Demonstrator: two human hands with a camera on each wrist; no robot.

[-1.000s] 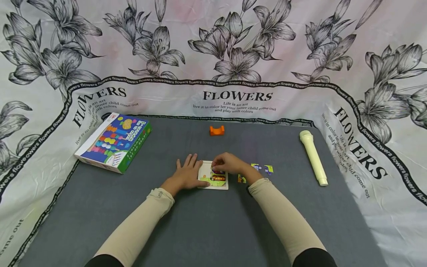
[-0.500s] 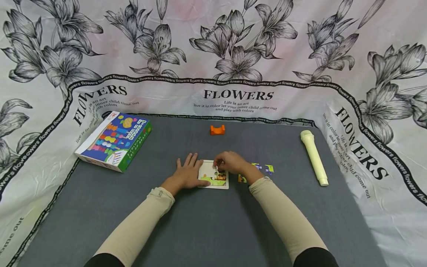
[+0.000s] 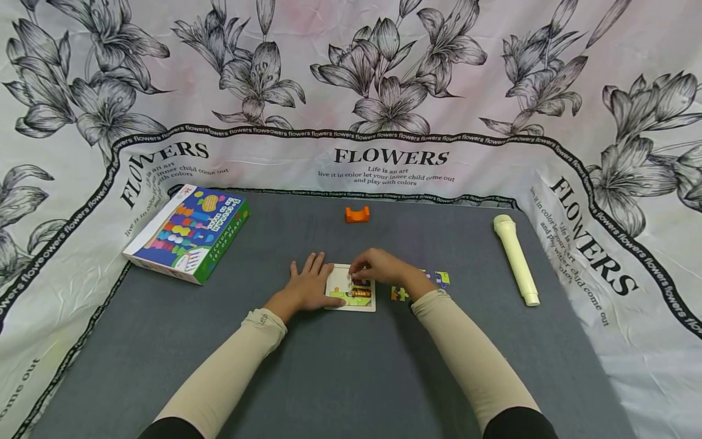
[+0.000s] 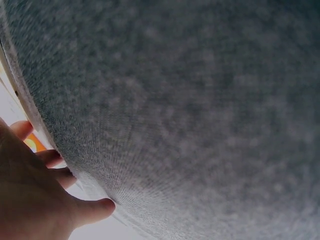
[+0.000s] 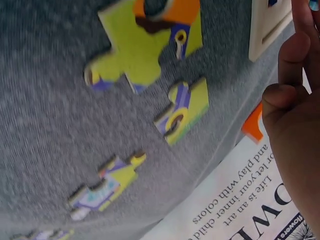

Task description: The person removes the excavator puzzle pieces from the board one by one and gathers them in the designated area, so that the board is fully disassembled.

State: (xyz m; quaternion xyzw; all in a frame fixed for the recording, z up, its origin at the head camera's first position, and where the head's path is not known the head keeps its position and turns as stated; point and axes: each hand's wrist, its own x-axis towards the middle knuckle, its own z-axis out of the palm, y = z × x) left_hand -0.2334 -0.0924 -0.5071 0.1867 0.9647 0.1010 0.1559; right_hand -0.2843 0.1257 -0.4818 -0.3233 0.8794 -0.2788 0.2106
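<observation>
Backdrop = floral-print sheet (image 3: 384,103), B&W lilies + "FLOWERS" lettering, bordering the gray cloth-covered counter (image 3: 307,384). Person's 2 sleeves (image 3: 236,366), beige w/ dark upper parts, come in from the near side.

Boxed toy set (image 3: 189,235), colored stacks printed on lid, lies far L; pale-yellow tube w/ wider head (image 3: 515,259), poss. a flashlight, lies far R. Both well apart from the hands, prob. so they don't get in the way.

L hand (image 3: 309,286): fingers spread flat, palm down, thumb over the lower L corner of the puzzle tray (image 3: 338,281); holds nothing, seems to brace the tray vs. sliding. R hand (image 3: 382,267): fingers curled, apparently pinching a puzzle piece (image 3: 359,283) over the tray, mostly hidden by fingertips, so can't tell if it's seated. A pinch suits a small flat part b/c it lets the piece be turned.

Tray sits mid-counter btwn the hands, lower strip filled w/ lime, upper L bare. Small orange block (image 3: 357,215), dipped top, stands beyond it, apart.

Smallest: loose lime/purple jigsaw pieces (image 5: 185,111) R of tray, partly under R wrist in head view; R wrist view shows them flat, picture up, prob. for easy reach + matching.
</observation>
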